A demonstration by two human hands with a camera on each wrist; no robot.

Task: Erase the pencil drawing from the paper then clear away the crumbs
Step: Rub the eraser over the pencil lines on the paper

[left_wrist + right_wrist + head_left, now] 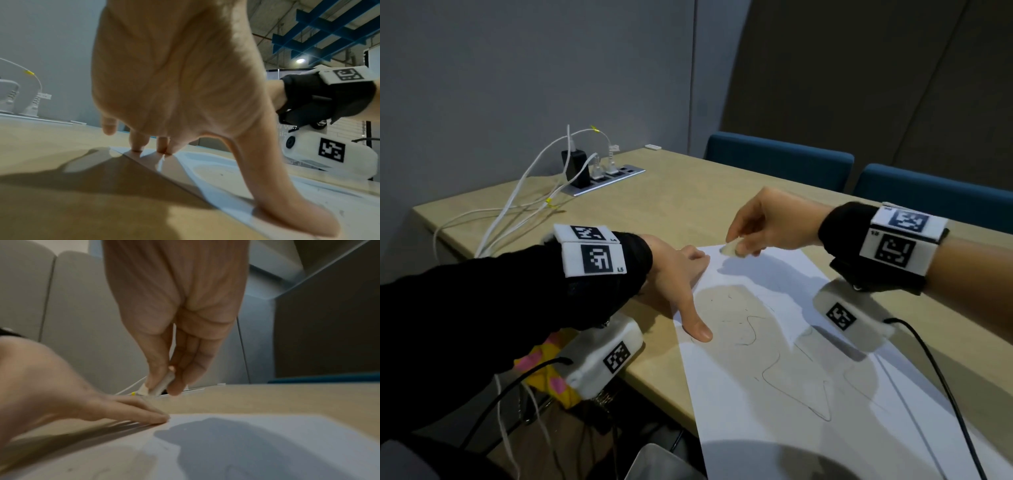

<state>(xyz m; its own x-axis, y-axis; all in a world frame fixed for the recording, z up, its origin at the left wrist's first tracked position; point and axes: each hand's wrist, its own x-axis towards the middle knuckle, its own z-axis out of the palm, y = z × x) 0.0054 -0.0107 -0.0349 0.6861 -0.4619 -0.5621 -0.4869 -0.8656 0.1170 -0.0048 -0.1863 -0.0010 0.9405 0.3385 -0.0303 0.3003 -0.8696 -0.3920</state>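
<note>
White paper (pixel 808 394) lay flat under left hand (pixel 674 274), faint pencil lines showing; small pale eraser (pixel 730 248) pinched in right hand (pixel 767 222) above far corner.

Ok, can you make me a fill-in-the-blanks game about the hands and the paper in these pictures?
1. The right hand pinches a small white ____ above the paper.
2. The left hand presses the paper flat on the ____ table.
3. The pencil lines on the paper are ____ there, not rubbed out.
4. White cables lie near the table's ____ edge.

Missing words: eraser; wooden; still; left
</note>
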